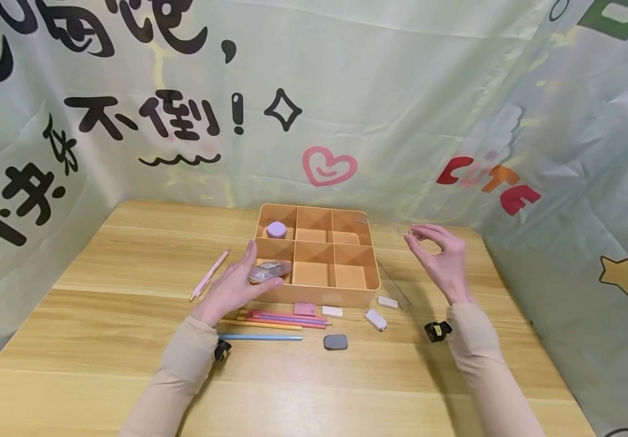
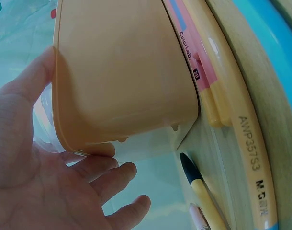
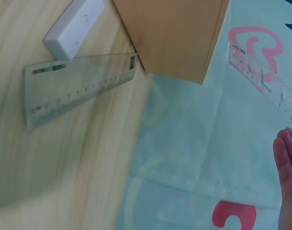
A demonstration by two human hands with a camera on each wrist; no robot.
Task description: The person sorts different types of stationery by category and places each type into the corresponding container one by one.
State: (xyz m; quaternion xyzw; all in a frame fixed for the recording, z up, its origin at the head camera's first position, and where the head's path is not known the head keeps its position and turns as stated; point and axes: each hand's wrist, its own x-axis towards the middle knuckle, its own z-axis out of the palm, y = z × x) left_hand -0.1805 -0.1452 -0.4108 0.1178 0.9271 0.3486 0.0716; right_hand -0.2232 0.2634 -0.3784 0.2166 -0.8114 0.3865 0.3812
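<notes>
My left hand (image 1: 232, 285) is at the front left corner of the orange six-compartment box (image 1: 314, 296). Between its thumb and forefinger sits a clear-cased item with grey inside (image 1: 270, 271), overlapping the rim; it looks like a correction tape. In the left wrist view the thumb meets the box's edge, and the other fingers lie loosely bent along a side. Right of the box, my right hand (image 1: 442, 258) is raised, thumb and fingertips pinching a clear ruler (image 3: 263, 81). Another clear ruler (image 3: 79, 88) lies flat on the table beside the box.
A purple round-topped item (image 1: 276, 229) stands in the back left compartment. In front lie several pencils (image 1: 286, 320), a blue pencil (image 1: 261, 337), a pink block (image 1: 305, 309), white erasers (image 1: 375, 319) and a grey oval item (image 1: 335, 342). A pink pen (image 1: 209, 276) lies left.
</notes>
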